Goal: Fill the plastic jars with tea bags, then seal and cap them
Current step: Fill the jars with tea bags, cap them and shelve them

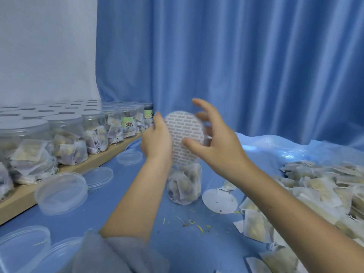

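A clear plastic jar [185, 186] packed with tea bags is tilted toward me above the blue table. A round white seal disc [183, 131] with grey printed bars covers its mouth. My left hand [156, 138] grips the jar's upper left side, thumb at the disc's edge. My right hand [214, 138] is spread over the right of the disc, its thumb resting on the disc face. A second round seal disc [219, 200] lies flat on the table to the right of the jar. Loose tea bags [319, 186] are heaped at the right.
Several capped, filled jars [65, 138] stand in rows on a wooden board [19, 201] at the left. Clear lids [61, 193] lie scattered on the blue cloth in front, with more lids [23, 245] at the lower left. A blue curtain hangs behind.
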A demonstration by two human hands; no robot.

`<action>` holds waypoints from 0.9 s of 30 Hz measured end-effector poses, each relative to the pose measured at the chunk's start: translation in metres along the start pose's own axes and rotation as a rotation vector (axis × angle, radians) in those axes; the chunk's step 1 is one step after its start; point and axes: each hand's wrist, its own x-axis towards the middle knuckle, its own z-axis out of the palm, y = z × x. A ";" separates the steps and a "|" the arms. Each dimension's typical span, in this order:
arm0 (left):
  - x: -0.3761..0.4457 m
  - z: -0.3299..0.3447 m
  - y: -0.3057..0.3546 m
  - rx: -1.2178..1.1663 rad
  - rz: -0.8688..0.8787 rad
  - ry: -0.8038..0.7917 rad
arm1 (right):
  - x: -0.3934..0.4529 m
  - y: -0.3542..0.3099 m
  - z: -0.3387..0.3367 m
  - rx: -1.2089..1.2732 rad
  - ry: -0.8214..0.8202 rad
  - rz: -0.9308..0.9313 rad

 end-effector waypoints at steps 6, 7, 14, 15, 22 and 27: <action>0.019 0.014 0.027 -0.092 -0.003 -0.113 | 0.043 0.025 0.003 -0.561 -0.178 -0.038; 0.021 0.013 0.028 -0.114 0.027 -0.127 | 0.050 0.028 0.005 -0.482 -0.190 0.020; 0.046 -0.015 -0.028 0.301 0.233 -0.014 | 0.062 0.075 0.022 -0.684 -0.377 0.088; 0.048 -0.017 -0.038 0.289 0.189 -0.004 | 0.063 0.078 0.021 -0.661 -0.445 0.110; 0.025 -0.027 -0.100 -0.249 0.077 -0.544 | 0.060 0.081 0.024 -0.383 -0.577 0.145; 0.028 -0.026 -0.119 0.072 0.211 -0.579 | 0.043 0.087 0.022 -0.369 -0.547 0.045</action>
